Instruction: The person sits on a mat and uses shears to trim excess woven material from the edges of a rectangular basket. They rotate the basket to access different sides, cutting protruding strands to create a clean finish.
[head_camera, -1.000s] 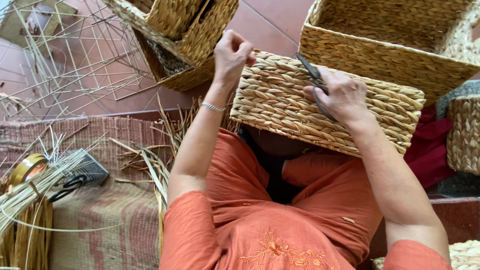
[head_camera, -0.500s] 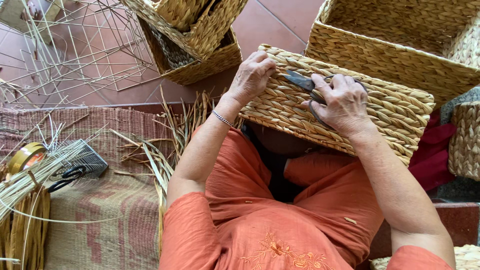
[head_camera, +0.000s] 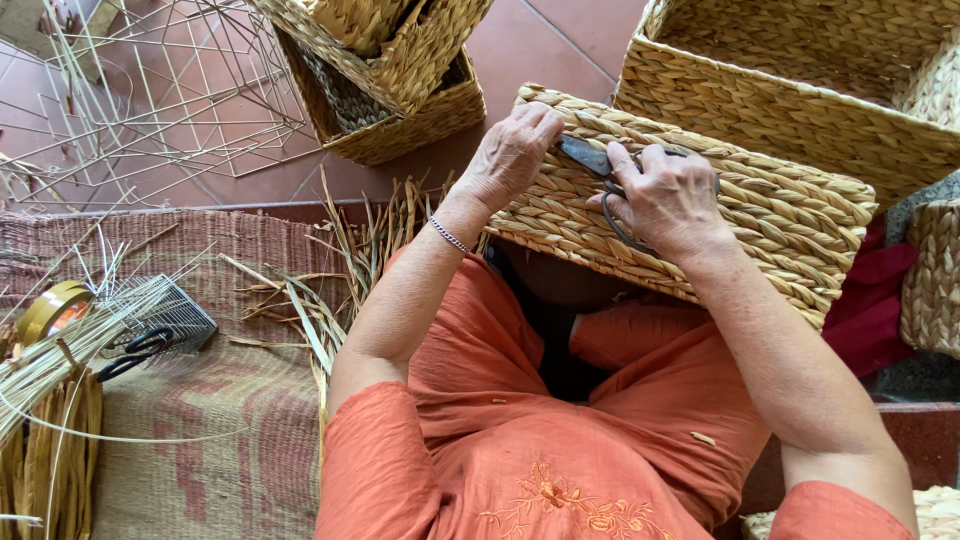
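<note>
The woven basket (head_camera: 740, 215) rests on the person's lap, tipped on its side. Dark scissors (head_camera: 590, 160) lie against its braided wall, blades pointing at the left hand (head_camera: 510, 155). The right hand (head_camera: 670, 200) is clenched around the handles; the left hand's fingers (head_camera: 535, 120) press flat on the weave, touching the blade tips, grasping nothing, as far as the view shows. A slip could nick those fingers or cut a sound strand, since blades and fingertips meet.
</note>
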